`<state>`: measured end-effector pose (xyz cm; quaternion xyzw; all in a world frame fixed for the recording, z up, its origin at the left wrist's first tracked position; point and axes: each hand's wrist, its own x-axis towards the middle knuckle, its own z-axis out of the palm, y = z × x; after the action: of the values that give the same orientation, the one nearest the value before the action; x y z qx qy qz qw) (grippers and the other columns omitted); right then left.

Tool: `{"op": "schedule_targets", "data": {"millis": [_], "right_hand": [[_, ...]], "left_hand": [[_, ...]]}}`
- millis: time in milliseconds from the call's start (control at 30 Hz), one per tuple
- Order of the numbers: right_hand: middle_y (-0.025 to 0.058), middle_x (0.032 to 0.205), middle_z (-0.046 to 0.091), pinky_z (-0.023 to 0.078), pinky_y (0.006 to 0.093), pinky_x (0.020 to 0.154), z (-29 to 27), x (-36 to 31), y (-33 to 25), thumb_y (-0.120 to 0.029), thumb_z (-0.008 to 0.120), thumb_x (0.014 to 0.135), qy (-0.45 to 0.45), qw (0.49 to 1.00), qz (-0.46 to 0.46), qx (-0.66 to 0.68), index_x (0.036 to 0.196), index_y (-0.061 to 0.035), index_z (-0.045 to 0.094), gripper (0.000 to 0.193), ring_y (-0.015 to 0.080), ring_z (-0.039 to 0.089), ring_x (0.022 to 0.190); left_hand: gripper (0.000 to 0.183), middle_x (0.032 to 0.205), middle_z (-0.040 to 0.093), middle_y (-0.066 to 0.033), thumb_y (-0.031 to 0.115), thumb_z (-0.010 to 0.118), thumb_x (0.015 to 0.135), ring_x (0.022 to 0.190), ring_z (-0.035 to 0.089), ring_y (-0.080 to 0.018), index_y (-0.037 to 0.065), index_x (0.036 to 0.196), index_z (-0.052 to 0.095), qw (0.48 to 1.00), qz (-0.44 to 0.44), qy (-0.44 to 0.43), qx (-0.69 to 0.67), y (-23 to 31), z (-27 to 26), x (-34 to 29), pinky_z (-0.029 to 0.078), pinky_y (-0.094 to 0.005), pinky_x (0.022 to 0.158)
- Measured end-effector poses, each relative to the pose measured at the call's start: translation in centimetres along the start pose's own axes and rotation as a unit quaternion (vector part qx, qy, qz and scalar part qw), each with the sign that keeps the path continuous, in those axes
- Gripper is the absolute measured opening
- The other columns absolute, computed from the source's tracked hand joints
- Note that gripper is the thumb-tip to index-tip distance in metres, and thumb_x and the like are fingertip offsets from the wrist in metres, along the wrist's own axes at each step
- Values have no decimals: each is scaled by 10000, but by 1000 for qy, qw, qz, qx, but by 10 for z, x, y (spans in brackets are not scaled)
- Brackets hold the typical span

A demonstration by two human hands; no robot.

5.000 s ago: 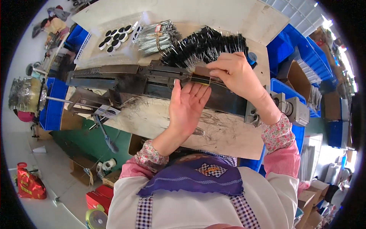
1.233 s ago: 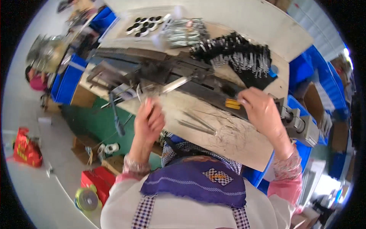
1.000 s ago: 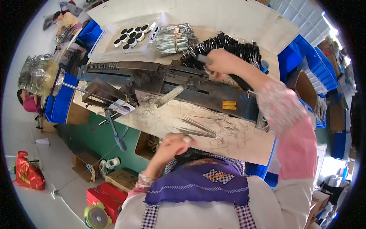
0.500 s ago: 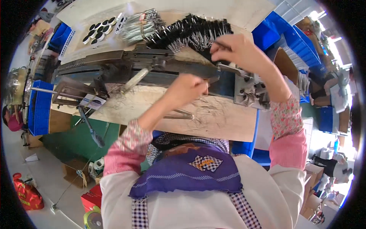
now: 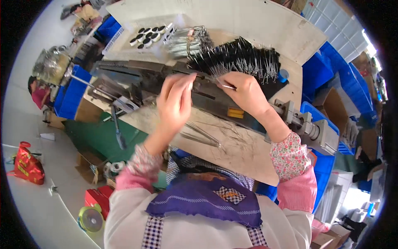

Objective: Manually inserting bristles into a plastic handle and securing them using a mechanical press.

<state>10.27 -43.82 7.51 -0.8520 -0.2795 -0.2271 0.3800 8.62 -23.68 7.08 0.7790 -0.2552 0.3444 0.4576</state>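
Observation:
My left hand (image 5: 176,103) is raised over the dark metal bench machine (image 5: 145,72), its fingers stretched out and somewhat blurred; nothing plainly shows in it. My right hand (image 5: 247,93) is closed in a pinch on a thin metal rod (image 5: 229,86), whose short bright end sticks out below the fingers. The rest of the rod is hidden by the hand. Just beyond my right hand lies a pile of black-bristled wire brushes (image 5: 244,56), their thin metal stems pointing toward me. A yellow block (image 5: 235,113) sits on the machine below my right hand.
A bundle of metal wire stems (image 5: 190,41) lies left of the brushes, beside a white tray (image 5: 114,43) of round black-topped pieces. Metal clamp fittings (image 5: 304,124) stand at the machine's right end. Loose wire scraps (image 5: 238,139) litter the wooden tabletop. Blue bins (image 5: 317,68) stand at right.
The view has turned and shifted. My left hand has risen and straightened its fingers. My right hand has come from the brush pile toward the left hand, with a thin rod in its pinch.

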Motion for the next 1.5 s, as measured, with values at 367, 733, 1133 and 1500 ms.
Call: {"op": "schedule_targets", "data": {"millis": [367, 733, 1133, 1500], "right_hand": [[169, 795, 648, 503, 394, 726, 15, 13, 14, -203, 659, 791, -98, 989, 107, 25, 840, -25, 686, 186, 336, 629, 777], [129, 833, 632, 500, 369, 678, 10, 11, -24, -11, 636, 718, -67, 995, 47, -59, 925, -6, 652, 207, 317, 635, 801], [127, 1012, 526, 513, 429, 681, 35, -92, 16, -46, 681, 757, -61, 953, 196, -223, 1020, -74, 505, 317, 347, 603, 836], [160, 980, 545, 497, 443, 677, 28, -100, 24, -16, 662, 747, -91, 950, 221, -202, 941, -64, 472, 275, 391, 591, 842]], "left_hand": [[480, 614, 530, -50, 478, 460, 940, 355, 372, -92, 18, 1009, 577, 281, -542, -104, -785, -8, -31, 8, 287, -222, 320], [228, 872, 622, -100, 76, 611, 826, 746, 619, -166, 23, 1041, 554, 878, -364, -264, -163, -10, -8, -53, 497, -331, 657], [497, 1354, 394, -203, 206, 543, 910, 1256, 368, -337, -61, 1307, 408, 911, -284, 149, 260, -66, -152, -132, 260, -423, 1069], [387, 625, 543, -9, 404, 481, 959, 462, 455, -94, 38, 951, 607, 726, -615, 28, -306, -125, -89, -75, 331, -232, 420]]}}
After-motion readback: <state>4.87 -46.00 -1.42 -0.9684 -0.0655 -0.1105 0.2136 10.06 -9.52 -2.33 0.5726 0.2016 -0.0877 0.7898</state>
